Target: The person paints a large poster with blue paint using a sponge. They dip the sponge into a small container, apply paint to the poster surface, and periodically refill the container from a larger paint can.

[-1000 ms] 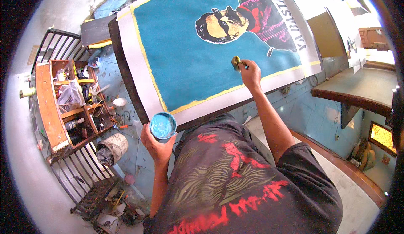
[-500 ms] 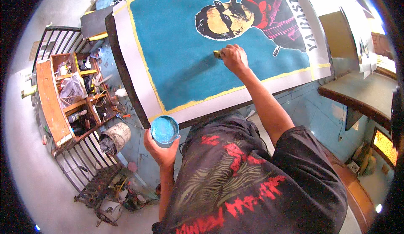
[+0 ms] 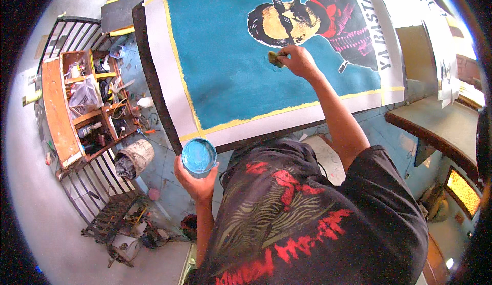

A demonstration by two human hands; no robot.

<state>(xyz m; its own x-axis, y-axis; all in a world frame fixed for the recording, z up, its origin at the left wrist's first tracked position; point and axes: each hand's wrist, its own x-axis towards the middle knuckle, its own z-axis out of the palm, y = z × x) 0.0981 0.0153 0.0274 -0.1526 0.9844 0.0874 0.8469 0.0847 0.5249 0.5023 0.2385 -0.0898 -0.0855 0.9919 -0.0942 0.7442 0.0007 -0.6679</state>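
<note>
My right hand (image 3: pixel 300 62) pinches a small yellowish-green pad (image 3: pixel 278 58), maybe a sponge, at the blue painted ground (image 3: pixel 220 80) just below the portrait's head (image 3: pixel 282 21). A dark smudge shows around the pad; whether it touches the surface is hard to tell. The portrait, with black glasses, red neckerchief and magenta jacket, lies on a white sheet (image 3: pixel 169 90) edged by yellow strips, over a dark board. My left hand (image 3: pixel 197 182) holds a round tub of light blue paint (image 3: pixel 199 151) beside the sheet's lower left corner.
A wooden compartment unit (image 3: pixel 61 105) with clutter stands at left, near metal railings, a stained bucket (image 3: pixel 134 160) and a heap of odds and ends (image 3: pixel 123 223). Dark-edged ledges (image 3: pixel 430 126), a tan panel (image 3: pixel 417 54) and hanging papers are at right. Blue tiles show below.
My right hand with the pad has moved up and a little left, nearer the portrait's head, after dipping further left midway. My left hand keeps the tub at about the same place.
</note>
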